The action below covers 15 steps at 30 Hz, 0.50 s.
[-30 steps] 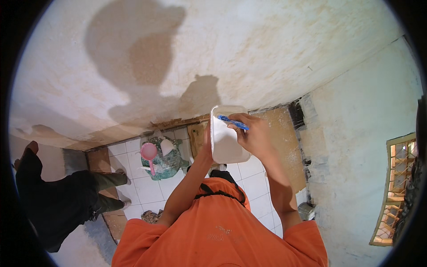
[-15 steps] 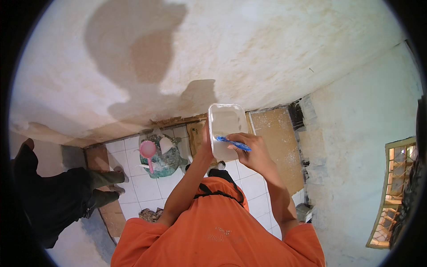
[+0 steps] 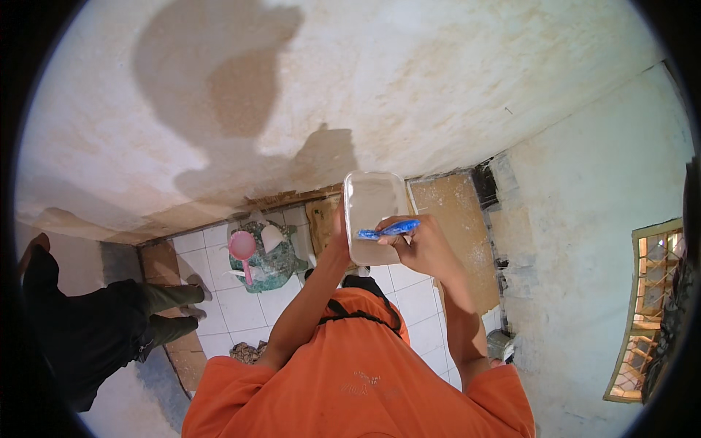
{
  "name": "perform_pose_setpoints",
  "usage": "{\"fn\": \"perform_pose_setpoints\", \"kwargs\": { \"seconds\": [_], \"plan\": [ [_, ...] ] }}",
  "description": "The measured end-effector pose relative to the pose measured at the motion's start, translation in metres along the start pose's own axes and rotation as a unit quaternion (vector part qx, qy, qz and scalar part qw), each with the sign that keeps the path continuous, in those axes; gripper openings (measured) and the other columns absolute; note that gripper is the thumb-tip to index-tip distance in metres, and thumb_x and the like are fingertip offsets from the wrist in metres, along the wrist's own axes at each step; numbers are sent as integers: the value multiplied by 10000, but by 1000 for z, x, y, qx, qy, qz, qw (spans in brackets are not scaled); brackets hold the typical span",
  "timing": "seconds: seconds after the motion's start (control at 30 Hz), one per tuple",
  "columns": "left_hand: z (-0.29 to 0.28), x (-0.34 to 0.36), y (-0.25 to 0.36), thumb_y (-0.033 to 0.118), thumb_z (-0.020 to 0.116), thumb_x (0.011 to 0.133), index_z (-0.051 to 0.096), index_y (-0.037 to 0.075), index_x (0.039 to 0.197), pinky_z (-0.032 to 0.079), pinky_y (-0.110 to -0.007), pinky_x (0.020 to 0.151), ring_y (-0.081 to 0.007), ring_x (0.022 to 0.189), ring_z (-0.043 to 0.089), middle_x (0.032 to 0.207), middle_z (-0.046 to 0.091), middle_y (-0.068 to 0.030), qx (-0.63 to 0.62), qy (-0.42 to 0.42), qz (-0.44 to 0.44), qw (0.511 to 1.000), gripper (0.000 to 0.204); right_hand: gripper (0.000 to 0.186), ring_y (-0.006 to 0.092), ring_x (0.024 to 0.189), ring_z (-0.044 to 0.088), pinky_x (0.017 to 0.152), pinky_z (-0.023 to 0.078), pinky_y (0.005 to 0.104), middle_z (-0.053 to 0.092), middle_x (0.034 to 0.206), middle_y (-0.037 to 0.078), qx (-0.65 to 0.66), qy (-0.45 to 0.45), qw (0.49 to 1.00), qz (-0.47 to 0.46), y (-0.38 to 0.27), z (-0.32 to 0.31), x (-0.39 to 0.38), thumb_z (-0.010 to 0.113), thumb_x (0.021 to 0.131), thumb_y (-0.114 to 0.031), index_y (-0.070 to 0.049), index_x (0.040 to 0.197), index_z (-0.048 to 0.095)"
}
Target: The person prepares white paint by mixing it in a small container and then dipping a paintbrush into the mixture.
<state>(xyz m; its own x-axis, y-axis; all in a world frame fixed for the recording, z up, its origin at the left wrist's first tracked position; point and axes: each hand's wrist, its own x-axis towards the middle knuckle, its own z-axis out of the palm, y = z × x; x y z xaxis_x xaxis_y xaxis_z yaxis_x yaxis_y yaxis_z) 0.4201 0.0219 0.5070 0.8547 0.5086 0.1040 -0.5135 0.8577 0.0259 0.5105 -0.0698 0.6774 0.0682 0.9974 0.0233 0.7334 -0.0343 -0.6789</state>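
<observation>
My left hand (image 3: 340, 232) is wrapped around the left side of a rectangular whitish plastic tub (image 3: 347, 191), holding it up in front of me; most of its fingers are hidden. Pale, paint-like material coats the inside of the tub. My right hand (image 3: 419, 250) grips a blue-handled brush (image 3: 399, 228) over the tub's near half. The handle lies nearly level, its tip pointing left into the tub; the bristles are too small to make out.
A patchy whitewashed wall (image 3: 438, 95) rises ahead. On the tiled floor (image 3: 248, 310), a pink dipper (image 3: 242, 245) lies on a green bag (image 3: 266, 271). A brown board (image 3: 456, 241) lies at right. Another person (image 3: 95, 332) in dark clothes stands at left. A barred window (image 3: 646, 314) is far right.
My right hand has turned the brush so its handle end points up and right rather than down and right. The brush tip has shifted slightly nearer me. My left hand keeps holding the tub.
</observation>
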Motion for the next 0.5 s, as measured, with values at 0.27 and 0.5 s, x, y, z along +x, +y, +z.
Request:
{"fn": "perform_pose_setpoints", "kwargs": {
  "seconds": [0.27,0.5],
  "plan": [
    [10,-4,-7,638,304,947,459,60,1350,555,-418,768,-265,910,627,1115,607,-151,-57,-20,7,998,721,100,394,640,585,580,458,403,624,710,201,-42,23,999,-20,22,12,13,694,775,-88,-30,856,690],
    [-6,-6,-3,626,312,947,446,39,1351,558,-397,795,-255,938,640,1147,604,-155,-52,-36,21,998,725,94,403,653,583,592,458,410,624,733,209,-39,52,998,-16,22,18,24,676,794,-88,-28,866,681]
  ]
}}
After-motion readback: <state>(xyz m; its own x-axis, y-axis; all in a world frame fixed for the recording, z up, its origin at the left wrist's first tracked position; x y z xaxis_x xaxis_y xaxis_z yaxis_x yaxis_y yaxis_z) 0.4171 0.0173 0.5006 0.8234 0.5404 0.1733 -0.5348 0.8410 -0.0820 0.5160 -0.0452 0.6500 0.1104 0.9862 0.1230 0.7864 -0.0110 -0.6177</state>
